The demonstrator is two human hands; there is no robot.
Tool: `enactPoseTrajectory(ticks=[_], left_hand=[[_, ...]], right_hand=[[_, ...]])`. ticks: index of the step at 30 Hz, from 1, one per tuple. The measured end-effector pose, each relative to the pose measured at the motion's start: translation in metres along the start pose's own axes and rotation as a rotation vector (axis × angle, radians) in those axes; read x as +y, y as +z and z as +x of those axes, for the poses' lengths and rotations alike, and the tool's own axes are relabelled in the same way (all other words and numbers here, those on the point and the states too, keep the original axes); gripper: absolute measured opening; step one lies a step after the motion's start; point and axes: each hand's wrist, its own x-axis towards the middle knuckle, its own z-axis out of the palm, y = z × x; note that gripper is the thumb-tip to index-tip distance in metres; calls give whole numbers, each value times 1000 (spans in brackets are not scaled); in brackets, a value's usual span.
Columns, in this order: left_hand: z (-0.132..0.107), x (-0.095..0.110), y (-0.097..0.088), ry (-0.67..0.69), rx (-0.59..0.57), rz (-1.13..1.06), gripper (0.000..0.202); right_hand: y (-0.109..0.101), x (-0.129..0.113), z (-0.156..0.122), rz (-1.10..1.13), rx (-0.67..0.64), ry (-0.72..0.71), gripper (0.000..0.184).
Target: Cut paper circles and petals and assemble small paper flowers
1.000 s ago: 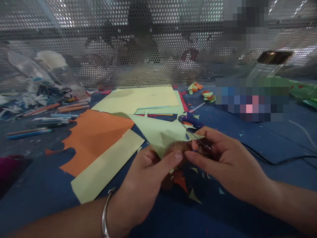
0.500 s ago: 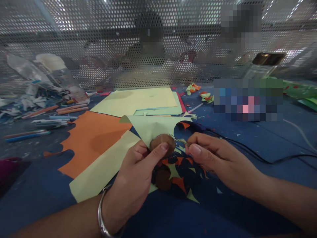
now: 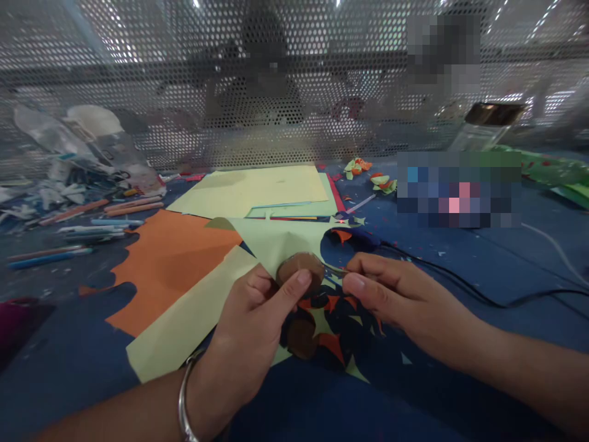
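Note:
My left hand (image 3: 257,325) presses a brown disc (image 3: 300,273) against a sheet of pale green paper (image 3: 280,236), thumb on the disc's face. To the right, my right hand (image 3: 386,285) pinches a narrow, light-edged strip (image 3: 335,269) that runs to the disc's edge. Whether it is paper or a thin tool, I cannot tell. Under my hands lies another brown disc (image 3: 301,337). Around it are orange paper scraps (image 3: 332,347) and pale green scraps (image 3: 322,322) with curved edges.
Orange paper (image 3: 161,258) with a scalloped edge and a pale strip (image 3: 193,319) lie left. Behind are yellow sheets (image 3: 253,184). Pens (image 3: 50,255), a white-capped bottle (image 3: 124,147), a black cable (image 3: 442,267) and crumpled paper flowers (image 3: 383,182) surround the work. A perforated metal screen (image 3: 184,123) stands behind.
The disc has turned slightly in my left hand and shows more of its face. The strip at my right hand now curves along the disc's edge. Both hands stay nearly in place.

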Motion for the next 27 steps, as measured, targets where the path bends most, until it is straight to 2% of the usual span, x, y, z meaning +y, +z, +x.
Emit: enactPoseTrajectory(ticks=[4,10,18,24,27], left_hand=[[-1,-2,-2,-30,-63,46,27],[-3,-4,-2,-15,-77,97,27],[-4,-5,-1,-63,-80,60,27],[-3,-2,-3,76,95,98,20],[-2,-2,-3,104,143,120,16]], right_hand=[[-1,1,0,24,-2,3,51],[0,6,0,104,-40,-4,46],[0,8,0,127,-44,-5,49],[0,7,0,117,9,44,51],[-2,4,-1,123,-4,83,51]])
